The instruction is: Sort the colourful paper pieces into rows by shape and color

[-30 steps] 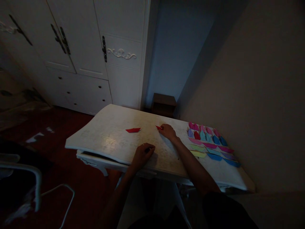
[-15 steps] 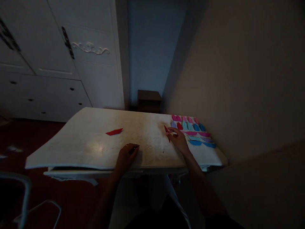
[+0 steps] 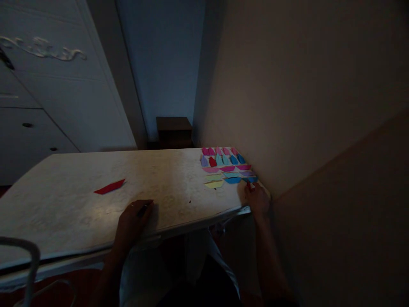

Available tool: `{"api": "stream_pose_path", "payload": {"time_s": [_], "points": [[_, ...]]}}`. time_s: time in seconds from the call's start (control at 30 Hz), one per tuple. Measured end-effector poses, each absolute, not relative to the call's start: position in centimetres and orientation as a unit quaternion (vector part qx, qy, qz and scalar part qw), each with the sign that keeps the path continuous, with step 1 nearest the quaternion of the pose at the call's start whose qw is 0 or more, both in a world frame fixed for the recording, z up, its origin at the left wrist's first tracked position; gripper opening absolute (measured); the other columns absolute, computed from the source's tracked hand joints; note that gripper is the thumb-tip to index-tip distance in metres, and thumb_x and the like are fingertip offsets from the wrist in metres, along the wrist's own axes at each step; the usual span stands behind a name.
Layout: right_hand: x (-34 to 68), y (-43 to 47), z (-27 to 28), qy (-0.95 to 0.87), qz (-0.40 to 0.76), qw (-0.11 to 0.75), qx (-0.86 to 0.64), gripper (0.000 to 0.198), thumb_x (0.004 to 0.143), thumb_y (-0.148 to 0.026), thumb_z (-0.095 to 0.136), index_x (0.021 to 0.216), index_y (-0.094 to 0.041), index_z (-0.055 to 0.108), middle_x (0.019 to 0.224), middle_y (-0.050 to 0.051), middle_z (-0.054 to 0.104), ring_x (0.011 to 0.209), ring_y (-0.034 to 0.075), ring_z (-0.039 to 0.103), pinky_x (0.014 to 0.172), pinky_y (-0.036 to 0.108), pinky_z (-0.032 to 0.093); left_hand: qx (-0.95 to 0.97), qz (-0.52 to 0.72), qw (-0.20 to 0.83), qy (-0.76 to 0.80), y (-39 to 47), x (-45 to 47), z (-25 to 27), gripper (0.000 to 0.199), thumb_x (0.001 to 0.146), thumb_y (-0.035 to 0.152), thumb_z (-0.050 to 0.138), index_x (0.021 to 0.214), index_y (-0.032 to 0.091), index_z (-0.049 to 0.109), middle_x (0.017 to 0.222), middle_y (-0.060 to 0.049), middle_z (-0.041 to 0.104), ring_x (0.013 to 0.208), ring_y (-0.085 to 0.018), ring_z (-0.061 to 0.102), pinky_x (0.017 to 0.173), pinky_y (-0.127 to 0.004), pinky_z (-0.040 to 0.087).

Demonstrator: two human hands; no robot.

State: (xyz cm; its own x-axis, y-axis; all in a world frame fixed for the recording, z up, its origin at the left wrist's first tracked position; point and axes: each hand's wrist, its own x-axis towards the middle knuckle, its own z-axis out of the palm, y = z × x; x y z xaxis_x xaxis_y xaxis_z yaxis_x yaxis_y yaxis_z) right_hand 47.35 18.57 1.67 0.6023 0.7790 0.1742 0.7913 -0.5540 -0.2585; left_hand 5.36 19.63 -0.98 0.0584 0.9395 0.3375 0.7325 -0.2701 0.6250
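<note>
The right hand [image 3: 257,199] rests at the near right corner of the bench [image 3: 64,204], close against the wall [image 3: 303,106], with its fingers curled around a small red folded paper piece [image 3: 249,186]; only a sliver of red shows past the fingertips, so the grip reads as closed on that piece, though how firmly cannot be told in this dim light. The held piece sits just beside the near end of the array of coloured folded papers [image 3: 226,168], touching or almost touching the nearest blue paper [image 3: 252,180]; which of the two cannot be resolved. The array extends away from the right hand, toward the far edge of the bench, in rows running roughly left to right, and each folded paper lies with its long axis along its row. The left hand [image 3: 132,217] lies palm down at the near edge of the bench, well apart from the array, its fingers loosely curled over a thin dark object [image 3: 142,209] that is too small to identify; whether it is gripped or merely covered cannot be told. A second red folded paper [image 3: 109,186] lies flat and alone to the left of the left hand and farther in, long axis roughly left to right, nearer to that hand than to the right one. The right hand is plainly the nearer hand to the array.
</note>
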Motion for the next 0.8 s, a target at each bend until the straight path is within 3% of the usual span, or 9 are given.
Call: {"api": "stream_pose_path", "payload": {"time_s": [0.27,0.53,0.8], "points": [[46.8,18.9,2.2,-0.411,0.034,0.139,-0.900,0.045,0.090,-0.044,0.046,0.124,-0.016,0.056,0.100,0.018,0.068,0.093,0.030,0.066,0.073,0.036,0.048,0.707,0.346,0.136,0.602,19.5,5.5,-0.7,0.041,0.084,0.053,0.044,0.090,0.021,0.068,0.093,-0.007,0.072,0.085,-0.024,0.066,0.080,-0.037,0.053],[48.0,19.2,2.1,-0.461,0.033,0.152,-0.874,0.044,0.093,-0.047,0.044,0.121,-0.016,0.059,0.100,0.016,0.070,0.093,0.026,0.067,0.076,0.031,0.046,0.706,0.331,0.123,0.614,19.7,5.3,-1.1,0.048,0.084,0.058,0.042,0.091,0.019,0.069,0.096,-0.009,0.072,0.087,-0.025,0.067,0.081,-0.036,0.053],[49.1,18.4,0.9,-0.541,0.040,0.172,-0.822,0.028,0.093,-0.031,0.047,0.092,-0.019,0.072,0.088,0.009,0.073,0.079,0.020,0.068,0.065,0.026,0.041,0.705,0.334,0.126,0.613,19.6,5.3,-1.0,0.047,0.084,0.056,0.043,0.091,0.018,0.069,0.096,-0.009,0.072,0.087,-0.025,0.067,0.082,-0.037,0.053]]}}
